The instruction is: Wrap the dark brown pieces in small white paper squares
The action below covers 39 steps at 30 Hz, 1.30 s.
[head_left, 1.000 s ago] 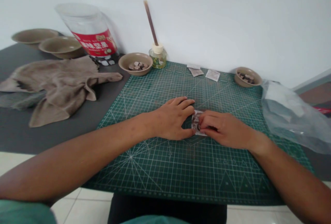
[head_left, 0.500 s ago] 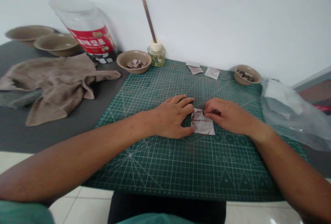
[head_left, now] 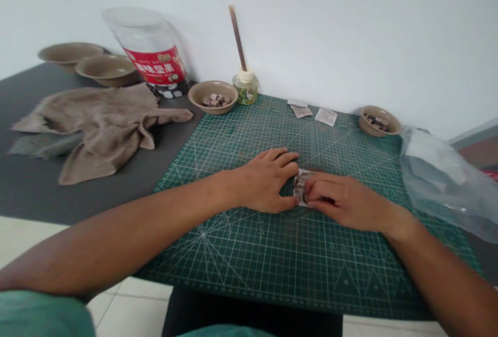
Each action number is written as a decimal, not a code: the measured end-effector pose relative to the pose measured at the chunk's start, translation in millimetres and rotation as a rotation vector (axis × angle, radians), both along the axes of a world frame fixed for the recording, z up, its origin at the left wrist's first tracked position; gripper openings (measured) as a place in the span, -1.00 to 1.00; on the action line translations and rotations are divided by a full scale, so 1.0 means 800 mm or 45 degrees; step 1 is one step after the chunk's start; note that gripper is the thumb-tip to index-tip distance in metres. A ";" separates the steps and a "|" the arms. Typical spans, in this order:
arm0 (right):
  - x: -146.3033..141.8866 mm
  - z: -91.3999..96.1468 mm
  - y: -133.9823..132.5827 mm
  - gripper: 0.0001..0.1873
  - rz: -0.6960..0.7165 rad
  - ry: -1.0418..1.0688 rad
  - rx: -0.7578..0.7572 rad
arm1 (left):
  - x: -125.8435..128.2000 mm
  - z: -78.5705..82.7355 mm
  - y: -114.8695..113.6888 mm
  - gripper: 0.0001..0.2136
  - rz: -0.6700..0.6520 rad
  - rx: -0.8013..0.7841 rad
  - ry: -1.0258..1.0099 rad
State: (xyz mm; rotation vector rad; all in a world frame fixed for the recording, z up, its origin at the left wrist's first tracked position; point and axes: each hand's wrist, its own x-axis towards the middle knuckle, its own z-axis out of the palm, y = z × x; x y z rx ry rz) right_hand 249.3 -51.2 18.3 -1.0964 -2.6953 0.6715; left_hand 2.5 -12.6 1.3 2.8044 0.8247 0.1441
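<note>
Head view: small paper square [head_left: 300, 184] lies flat on the green cutting mat [head_left: 241, 259], btwn both hands, its R part hidden under the R hand [head_left: 344, 199]. L hand [head_left: 268, 181] rests on the mat, fingers spread & grasping nothing, thumb & index tips at the square's L edge, seemingly pinning it. R-hand fingers curled in over the square; can't tell if they pinch smth. or just press. Visible strip has brown smudges. Handling (my guess): v. light, thin, prob. soft, creases or tears easily, may slide on the mat if not pinned; best hold = fingertips flat on one edge, or a gentle corner pinch. Nr the wall: more paper squares [head_left: 326, 117], R bowl [head_left: 368, 126] & L bowl [head_left: 215, 110] w/ small pcs; plastic bag [head_left: 443, 191] far R, brown cloth [head_left: 105, 134] on the grey desk [head_left: 35, 191] far L
</note>
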 end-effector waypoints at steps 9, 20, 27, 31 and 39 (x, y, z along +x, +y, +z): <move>-0.001 -0.003 0.004 -0.89 -0.073 -0.030 0.003 | 0.000 0.002 -0.001 -0.44 -0.001 -0.008 0.000; -0.001 0.001 -0.002 -0.88 -0.088 0.012 -0.060 | -0.001 0.002 -0.001 -0.44 -0.005 -0.020 -0.002; 0.005 -0.001 0.005 -0.92 -0.292 -0.046 0.139 | -0.001 0.003 0.000 -0.43 0.017 -0.041 0.026; -0.002 -0.002 -0.002 -0.89 -0.094 -0.005 0.017 | 0.000 0.003 -0.001 -0.44 -0.001 -0.022 0.016; -0.003 -0.003 0.007 -0.92 -0.156 -0.057 0.142 | 0.000 0.003 0.000 -0.43 0.009 -0.027 0.032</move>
